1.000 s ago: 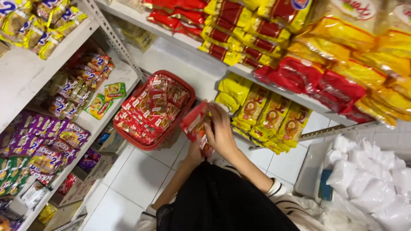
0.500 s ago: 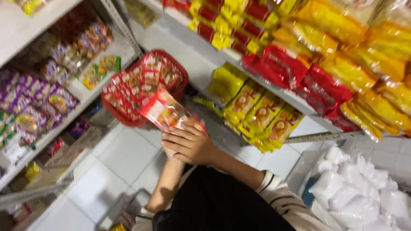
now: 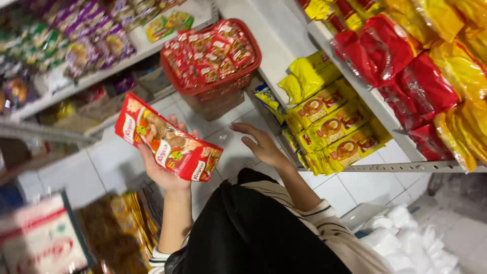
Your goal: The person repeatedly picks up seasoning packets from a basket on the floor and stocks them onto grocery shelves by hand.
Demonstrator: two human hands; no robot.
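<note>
While your left hand carries the long red biscuit pack from underneath, palm up with the fingers curled round its far edge, your right hand is spread wide and holds nothing, hovering between the pack and the lower shelf.

Risk, judged: the pack lies across an open palm and sticks out past it on both sides. A tilt of the wrist could let it slide off onto the floor; the glossy wrapper likely gives little friction. The contents are probably brittle, so a drop or a hard squeeze may break them.

Second risk: the red basket on the floor is heaped with similar red packs, some above the rim. A nudge could spill them.

Room: narrow shop aisle, white tiled floor. Shelves on both sides; yellow packets stacked tight on the lower right shelf, red and yellow bags above. White plastic bags lie bottom right. Left side is blurred.
</note>
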